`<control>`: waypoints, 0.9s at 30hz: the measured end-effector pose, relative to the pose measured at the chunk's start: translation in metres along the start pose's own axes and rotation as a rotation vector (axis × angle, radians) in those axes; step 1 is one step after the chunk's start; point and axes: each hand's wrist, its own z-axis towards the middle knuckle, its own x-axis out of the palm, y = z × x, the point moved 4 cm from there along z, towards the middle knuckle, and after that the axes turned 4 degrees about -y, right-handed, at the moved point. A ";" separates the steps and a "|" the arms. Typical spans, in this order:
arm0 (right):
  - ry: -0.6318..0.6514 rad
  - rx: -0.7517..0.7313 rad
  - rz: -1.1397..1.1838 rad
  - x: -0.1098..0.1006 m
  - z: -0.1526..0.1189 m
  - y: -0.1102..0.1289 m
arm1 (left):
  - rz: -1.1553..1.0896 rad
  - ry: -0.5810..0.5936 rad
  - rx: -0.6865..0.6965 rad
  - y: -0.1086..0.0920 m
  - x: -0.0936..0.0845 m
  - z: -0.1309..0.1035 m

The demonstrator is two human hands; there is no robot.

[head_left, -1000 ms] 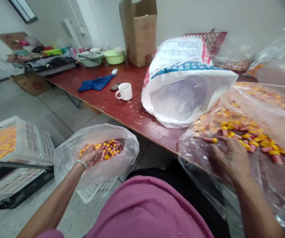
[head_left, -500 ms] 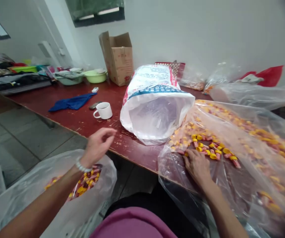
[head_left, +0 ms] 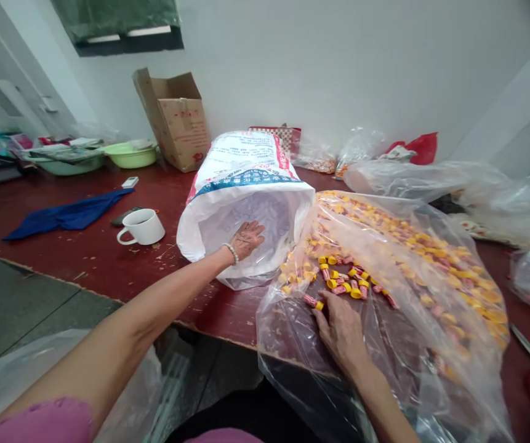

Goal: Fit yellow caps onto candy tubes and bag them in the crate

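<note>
Left hand [head_left: 247,240], open, is reaching inside the white sack [head_left: 241,157], its contents seemingly lying within reach; right hand [head_left: 344,329] is touching a capped tube [head_left: 311,301], grip unclear.

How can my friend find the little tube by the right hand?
On the red table, find the big white sack, then the clear bag right of it. Next to the right hand lies a red-and-white tube with a yellow cap, apart from the other capped tubes.
</note>
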 end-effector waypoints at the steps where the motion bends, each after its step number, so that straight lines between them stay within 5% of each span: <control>1: -0.040 0.031 0.112 -0.003 -0.001 -0.001 | -0.011 -0.005 -0.008 0.002 -0.004 -0.003; 5: -0.161 0.082 0.437 -0.022 -0.004 0.017 | -0.067 -0.029 -0.040 -0.009 -0.025 -0.023; 10: -0.249 -0.072 0.550 -0.038 -0.003 0.068 | -0.349 -0.051 -0.054 -0.073 -0.050 -0.070; 14: -0.259 -0.104 0.628 -0.042 -0.009 0.089 | -0.911 0.005 -0.334 -0.115 -0.055 -0.110; 19: -0.190 -0.058 0.717 -0.048 -0.030 0.101 | -1.650 -0.102 -0.730 -0.129 -0.053 -0.136; 23: -0.207 -0.113 0.718 -0.051 -0.042 0.114 | -1.891 -0.145 -0.849 -0.137 -0.051 -0.142; 27: -0.266 -0.101 0.700 -0.054 -0.045 0.117 | -2.064 -0.036 -0.964 -0.150 -0.039 -0.157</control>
